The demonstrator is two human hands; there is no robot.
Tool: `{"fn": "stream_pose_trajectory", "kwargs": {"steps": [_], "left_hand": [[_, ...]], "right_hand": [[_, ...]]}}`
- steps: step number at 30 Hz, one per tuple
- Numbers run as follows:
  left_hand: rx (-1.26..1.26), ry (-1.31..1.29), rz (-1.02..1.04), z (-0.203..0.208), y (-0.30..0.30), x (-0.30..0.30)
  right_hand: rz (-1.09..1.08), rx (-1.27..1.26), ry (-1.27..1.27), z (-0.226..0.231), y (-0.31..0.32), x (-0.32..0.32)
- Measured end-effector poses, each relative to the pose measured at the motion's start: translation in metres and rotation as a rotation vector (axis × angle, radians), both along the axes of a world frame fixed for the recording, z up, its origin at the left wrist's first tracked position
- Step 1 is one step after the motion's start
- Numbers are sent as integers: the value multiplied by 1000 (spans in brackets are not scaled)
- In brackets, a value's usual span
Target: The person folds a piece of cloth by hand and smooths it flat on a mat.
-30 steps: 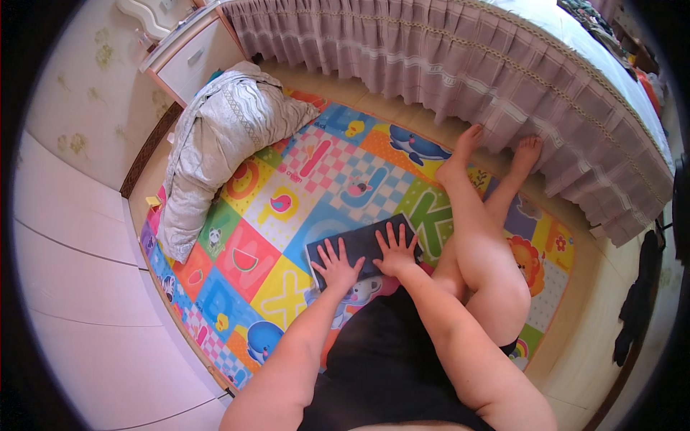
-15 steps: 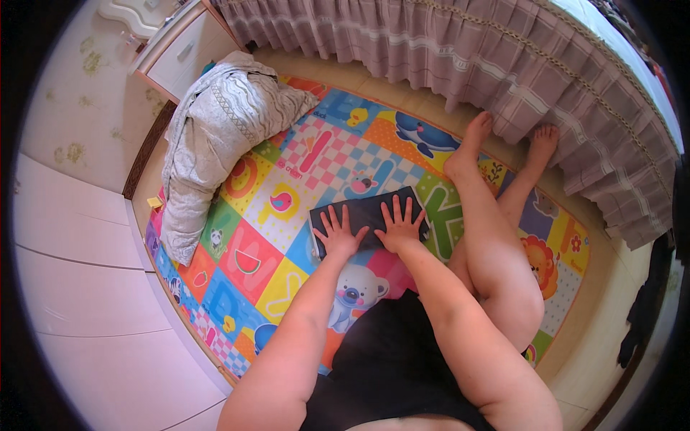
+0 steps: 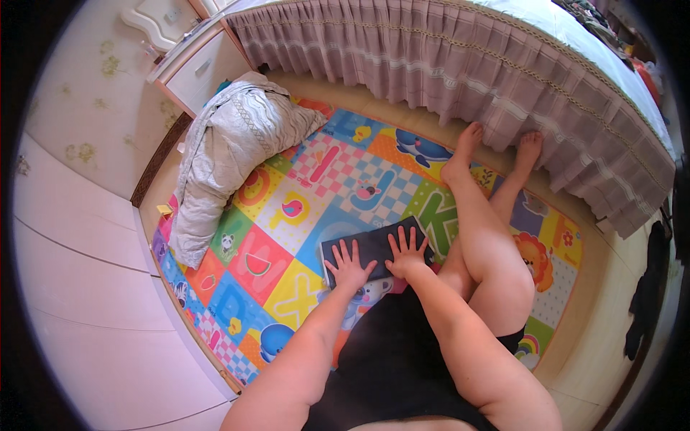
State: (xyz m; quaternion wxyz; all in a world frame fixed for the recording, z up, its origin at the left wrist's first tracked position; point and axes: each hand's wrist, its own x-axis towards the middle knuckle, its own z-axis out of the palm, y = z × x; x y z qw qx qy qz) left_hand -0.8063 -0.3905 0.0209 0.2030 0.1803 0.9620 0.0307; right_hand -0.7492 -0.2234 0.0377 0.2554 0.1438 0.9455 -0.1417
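A dark, flat rectangular piece (image 3: 374, 243), which looks like folded cloth with a pale edge along its left side, lies on the colourful play mat (image 3: 277, 248) in front of me. My left hand (image 3: 350, 269) rests palm down on its left part, fingers spread. On its right part lies my right hand (image 3: 407, 253), also flat with spread fingers. The thumbs point toward each other with a gap between them. Neither hand grips anything. What lies under the palms is hidden.
A bundled grey-white quilt (image 3: 230, 154) lies on the mat's far left. A bed with a pleated mauve skirt (image 3: 402, 61) stands at the back. My bare legs (image 3: 496, 251) stretch out on the right. White cabinet panels (image 3: 86, 280) line the left, and a white drawer unit (image 3: 205, 72) stands far left.
The dark piece has slid toward me over the mat, with both hands flat on it, and now covers part of the printed bear. The view has also shifted a little.
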Motion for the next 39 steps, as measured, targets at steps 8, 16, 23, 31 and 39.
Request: {"fn": "stream_pose_trajectory", "kwargs": {"steps": [8, 16, 23, 31, 39], "left_hand": [[-43, -66, 32, 4, -25, 66], [-27, -30, 69, -6, -32, 87], [13, 50, 110, -12, -20, 66], [28, 61, 98, -10, 14, -3], [9, 68, 53, -6, 39, -60]], "right_hand": [[53, -23, -124, -6, -12, 44], [117, 10, -156, 10, -18, 56], [98, 9, -109, 12, -14, 38], [30, 10, 21, -4, 9, -10], [-13, 16, 113, -15, 28, -49]]}}
